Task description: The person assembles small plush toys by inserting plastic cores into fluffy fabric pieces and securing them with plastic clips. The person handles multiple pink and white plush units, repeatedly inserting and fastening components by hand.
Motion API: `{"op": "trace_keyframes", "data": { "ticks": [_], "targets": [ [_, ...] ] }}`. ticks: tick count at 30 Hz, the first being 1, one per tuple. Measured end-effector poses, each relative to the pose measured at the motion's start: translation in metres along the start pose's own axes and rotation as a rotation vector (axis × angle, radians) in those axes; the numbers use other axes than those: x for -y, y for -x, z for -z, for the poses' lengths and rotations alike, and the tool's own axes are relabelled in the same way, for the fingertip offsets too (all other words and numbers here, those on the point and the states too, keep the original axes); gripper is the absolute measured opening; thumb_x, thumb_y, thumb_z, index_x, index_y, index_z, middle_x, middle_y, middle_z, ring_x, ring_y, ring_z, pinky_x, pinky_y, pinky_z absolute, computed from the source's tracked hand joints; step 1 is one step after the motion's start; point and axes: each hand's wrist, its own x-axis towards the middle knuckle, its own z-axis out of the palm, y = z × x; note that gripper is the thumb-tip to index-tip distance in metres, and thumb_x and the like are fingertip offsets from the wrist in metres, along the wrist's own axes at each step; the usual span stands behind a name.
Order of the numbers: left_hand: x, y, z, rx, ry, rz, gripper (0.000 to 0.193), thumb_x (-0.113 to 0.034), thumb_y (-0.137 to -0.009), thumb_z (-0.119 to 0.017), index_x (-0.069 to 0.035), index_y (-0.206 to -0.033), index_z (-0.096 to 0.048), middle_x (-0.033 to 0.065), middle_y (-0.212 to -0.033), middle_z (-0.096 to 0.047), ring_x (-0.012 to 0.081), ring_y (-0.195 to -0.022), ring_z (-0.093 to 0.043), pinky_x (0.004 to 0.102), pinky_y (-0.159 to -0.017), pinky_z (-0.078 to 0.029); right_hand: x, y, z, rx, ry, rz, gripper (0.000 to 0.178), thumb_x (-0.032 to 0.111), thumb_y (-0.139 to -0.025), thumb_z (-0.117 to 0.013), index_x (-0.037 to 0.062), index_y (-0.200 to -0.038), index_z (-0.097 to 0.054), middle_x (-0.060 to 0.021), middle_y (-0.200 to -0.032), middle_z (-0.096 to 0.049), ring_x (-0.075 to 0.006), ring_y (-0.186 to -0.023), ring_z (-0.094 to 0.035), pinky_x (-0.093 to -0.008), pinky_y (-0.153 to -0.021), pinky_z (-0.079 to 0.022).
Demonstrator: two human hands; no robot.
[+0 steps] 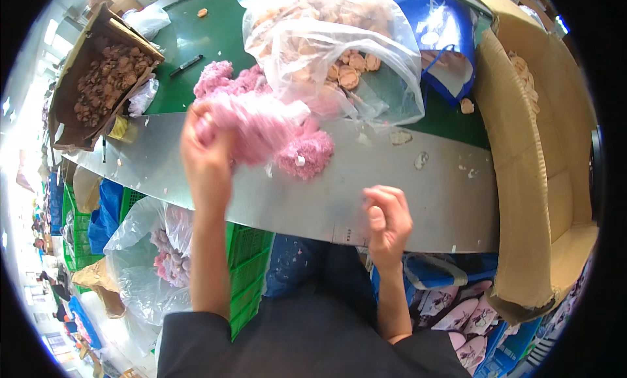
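My left hand (209, 143) is closed on a pink fluffy fabric piece (258, 130), which is smeared by motion above the metal edge of the table. More pink fluffy pieces (307, 155) lie beside and behind it, one with a small white tag. Over the bare metal strip (444, 189), to the right, hovers my right hand (390, 224). Its fingers are curled in, with nothing visible in them. A large clear plastic bag (398, 71) holding round peach-coloured pieces (349, 76) lies just behind the pink pile.
At the left stands a cardboard box (62, 110) of brown pieces; a black pen (187, 66) lies near it. A blue bag (447, 58) sits at the back right. A tall cardboard box (522, 202) borders the right. Below are green crates (251, 260) and pink printed slipper-shaped pieces (457, 313).
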Motion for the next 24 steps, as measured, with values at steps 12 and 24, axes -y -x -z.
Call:
{"op": "trace_keyframes", "data": {
  "ticks": [12, 24],
  "targets": [
    [0.004, 0.126, -0.021, 0.477, 0.295, 0.696, 0.030, -0.010, -0.083, -0.077, 0.001, -0.108, -0.064, 0.0005, -0.098, -0.066, 0.0071, -0.090, -0.061, 0.0246, -0.080, -0.052, 0.041, 0.013, -0.051, 0.061, -0.457, -0.243, 0.033, 0.027, -0.103, -0.067, -0.0033, -0.089, -0.067, -0.0031, -0.073, -0.061, -0.0061, -0.070, -0.051, -0.0263, -0.061, -0.045],
    [0.034, 0.142, -0.039, 0.279, -0.066, 0.362, 0.009, 0.006, -0.086, -0.060, -0.002, -0.089, -0.063, 0.0018, -0.076, -0.064, 0.0061, -0.069, -0.056, 0.0243, -0.061, -0.046, 0.035, 0.018, -0.056, -0.008, -0.235, -0.216, 0.049, 0.027, -0.106, -0.061, -0.0016, -0.067, -0.053, -0.0005, -0.055, -0.042, -0.0056, -0.057, -0.036, -0.0304, -0.047, -0.032]
  ]
}}
